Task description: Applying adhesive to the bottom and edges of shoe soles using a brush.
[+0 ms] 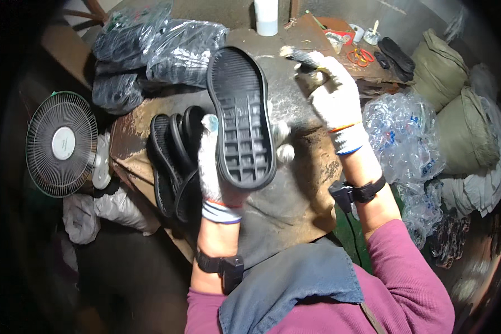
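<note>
A black shoe sole (242, 117) stands tilted up in my left hand (210, 161), its ribbed and gridded face toward me. The white-gloved thumb lies along its left edge, and the other fingers pass behind it, where a few gloved fingertips show at its right side. My right hand (337, 97), also in a white knit glove, is raised to the right of the sole and apart from it. Its fingers are curled around something dark with a pale tip, too blurred to name. More black soles (170, 161) lean together on the table, left of my left hand.
Plastic-wrapped black bundles (186, 50) lie on the worn table (309, 217) at the back left. A white fan (61, 143) stands left. Red-handled scissors (360, 57) and a white container (266, 18) are at the back. Clear plastic bags (403, 133) and green sacks (465, 131) crowd the right.
</note>
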Demonstrator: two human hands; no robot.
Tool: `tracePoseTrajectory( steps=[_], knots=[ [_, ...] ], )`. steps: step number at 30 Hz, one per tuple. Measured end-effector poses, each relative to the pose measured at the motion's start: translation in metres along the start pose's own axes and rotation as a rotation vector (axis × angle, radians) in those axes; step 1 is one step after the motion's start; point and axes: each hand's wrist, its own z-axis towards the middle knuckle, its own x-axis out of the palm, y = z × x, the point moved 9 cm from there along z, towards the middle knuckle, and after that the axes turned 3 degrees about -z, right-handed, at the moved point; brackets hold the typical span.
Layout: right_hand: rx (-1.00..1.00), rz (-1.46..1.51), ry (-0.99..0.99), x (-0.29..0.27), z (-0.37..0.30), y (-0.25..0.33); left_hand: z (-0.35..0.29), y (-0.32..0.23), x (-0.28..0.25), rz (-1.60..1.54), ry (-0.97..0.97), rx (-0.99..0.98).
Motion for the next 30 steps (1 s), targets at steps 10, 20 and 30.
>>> tracePoseTrajectory(
  steps=[10,20,30],
  knots=[
    [-0.231,-0.706,0.084,0.024,-0.006,-0.016,-0.054,0.001,-0.053,0.15,-0.336,-0.185],
    [0.226,-0.142,0.302,0.076,-0.081,-0.017,-0.045,0.0,-0.085,-0.023,-0.159,-0.158],
    [0.262,-0.265,0.458,0.081,-0.15,0.028,-0.03,-0.041,-0.059,0.197,-0.295,0.025]
  ],
)
